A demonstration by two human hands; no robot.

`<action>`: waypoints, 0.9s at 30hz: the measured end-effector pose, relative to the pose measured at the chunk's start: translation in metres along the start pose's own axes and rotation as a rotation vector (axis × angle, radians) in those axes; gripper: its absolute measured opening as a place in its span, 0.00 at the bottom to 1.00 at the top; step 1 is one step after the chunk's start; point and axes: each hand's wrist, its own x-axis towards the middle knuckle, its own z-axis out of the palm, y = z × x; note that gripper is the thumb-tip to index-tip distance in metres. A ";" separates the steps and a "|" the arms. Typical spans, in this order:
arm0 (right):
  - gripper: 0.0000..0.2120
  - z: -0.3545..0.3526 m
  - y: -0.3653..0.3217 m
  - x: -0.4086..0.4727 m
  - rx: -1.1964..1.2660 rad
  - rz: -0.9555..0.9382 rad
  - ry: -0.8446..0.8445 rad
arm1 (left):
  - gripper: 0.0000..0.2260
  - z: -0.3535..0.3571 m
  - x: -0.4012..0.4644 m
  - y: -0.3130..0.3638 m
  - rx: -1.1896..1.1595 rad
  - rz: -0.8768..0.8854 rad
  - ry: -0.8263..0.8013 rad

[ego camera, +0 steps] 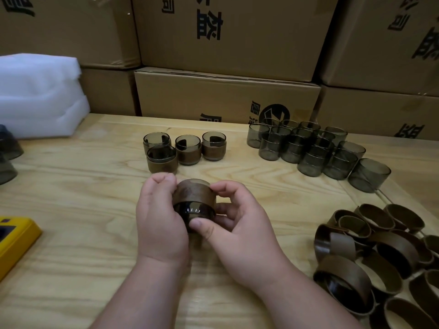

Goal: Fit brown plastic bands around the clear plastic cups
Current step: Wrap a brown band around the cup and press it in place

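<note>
Two hands meet over the middle of the wooden worktop [71, 186], seen from the head camera. Left hand [161, 222] curls its fingers [164, 180] around the far-left side of one clear cup [193, 211], which lies tilted with its mouth toward the viewer. Right hand [240, 224] pinches the same cup, thumb at the near rim and fingertips on the brown band [193, 192] that wraps the cup's far portion. Whether the band is fully seated cannot be told.

Four banded cups [185, 148] stand just beyond the hands; unbanded cups [316, 148] cluster at far right, and loose bands [370, 257] lie heaped at near right. Cardboard boxes [228, 96], white foam [38, 96] and a yellow object [14, 238] border the scene.

Likely faults: the band may ride on skewed if one side is pushed ahead of the other, leaving it crooked or bunched. Smooth walls could let the cup slip from the pinch and roll into the finished group. Excess squeeze might deform or crack the thin cup.
</note>
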 end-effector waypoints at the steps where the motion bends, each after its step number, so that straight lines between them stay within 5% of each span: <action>1: 0.25 0.001 0.000 0.000 0.003 0.007 -0.008 | 0.13 0.002 -0.002 0.002 -0.017 -0.015 -0.001; 27: 0.25 0.003 -0.003 -0.001 -0.030 0.013 -0.020 | 0.13 -0.002 0.003 0.000 -0.007 -0.081 0.003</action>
